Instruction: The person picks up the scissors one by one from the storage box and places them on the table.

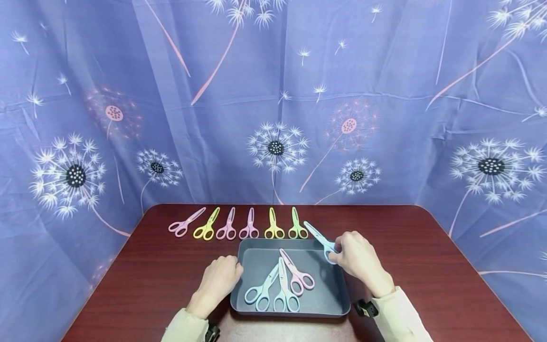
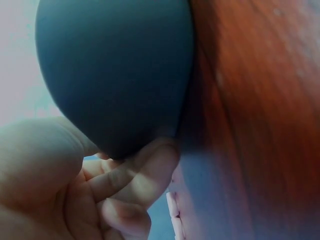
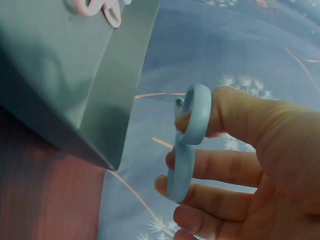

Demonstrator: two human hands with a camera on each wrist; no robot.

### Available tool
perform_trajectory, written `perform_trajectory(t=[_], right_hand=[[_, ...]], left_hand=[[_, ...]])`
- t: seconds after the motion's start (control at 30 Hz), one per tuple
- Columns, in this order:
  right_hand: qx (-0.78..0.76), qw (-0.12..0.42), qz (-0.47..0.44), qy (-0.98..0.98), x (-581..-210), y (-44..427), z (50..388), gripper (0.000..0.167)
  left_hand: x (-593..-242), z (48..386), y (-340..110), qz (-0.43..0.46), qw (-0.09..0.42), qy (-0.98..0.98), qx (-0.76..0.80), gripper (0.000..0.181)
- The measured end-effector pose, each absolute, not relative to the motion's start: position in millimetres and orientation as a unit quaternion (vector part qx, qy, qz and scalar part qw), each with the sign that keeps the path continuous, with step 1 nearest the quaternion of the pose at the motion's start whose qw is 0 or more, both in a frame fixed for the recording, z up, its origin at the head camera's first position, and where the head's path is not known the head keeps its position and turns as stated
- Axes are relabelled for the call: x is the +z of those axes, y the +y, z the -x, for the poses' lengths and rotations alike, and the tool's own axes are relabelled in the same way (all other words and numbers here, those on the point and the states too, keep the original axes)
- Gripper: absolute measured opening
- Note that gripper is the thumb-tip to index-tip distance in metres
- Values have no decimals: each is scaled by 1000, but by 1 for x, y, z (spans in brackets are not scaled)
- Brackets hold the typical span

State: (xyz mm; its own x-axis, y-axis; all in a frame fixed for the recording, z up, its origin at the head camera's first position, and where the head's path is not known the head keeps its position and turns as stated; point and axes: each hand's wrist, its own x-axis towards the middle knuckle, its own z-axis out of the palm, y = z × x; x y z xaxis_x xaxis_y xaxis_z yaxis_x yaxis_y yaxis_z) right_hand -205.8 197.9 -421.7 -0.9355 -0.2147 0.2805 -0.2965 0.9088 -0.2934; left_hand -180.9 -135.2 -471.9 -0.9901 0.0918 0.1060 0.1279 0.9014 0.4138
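Blue scissors (image 1: 320, 237) are pinched by the handles in my right hand (image 1: 360, 259), above the grey tray's back right corner, blades pointing up-left. The right wrist view shows the thumb and fingers at the blue handle loops (image 3: 200, 115). My left hand (image 1: 219, 280) grips the left wall of the tray (image 1: 316, 294), and in the left wrist view the fingers (image 2: 155, 170) hold its edge. Inside the tray lie pink scissors (image 1: 297, 274) and two light blue pairs (image 1: 262, 289), partly overlapping.
Behind the tray, several scissors stand in a row on the dark red table (image 1: 128, 285): purple (image 1: 183, 226), yellow (image 1: 207, 228), two more purple (image 1: 228, 228), another yellow (image 1: 273, 228) and green (image 1: 297, 228). A blue dandelion-patterned cloth (image 1: 213, 142) hangs behind.
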Motion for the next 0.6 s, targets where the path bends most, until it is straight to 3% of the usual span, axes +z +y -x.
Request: perform_trajectory(t=[0.6], right_hand=[[192,96,-82,-973,-426,201,259,18]], left_hand=[[-472,182,-135,55,45,-975,-209,25]])
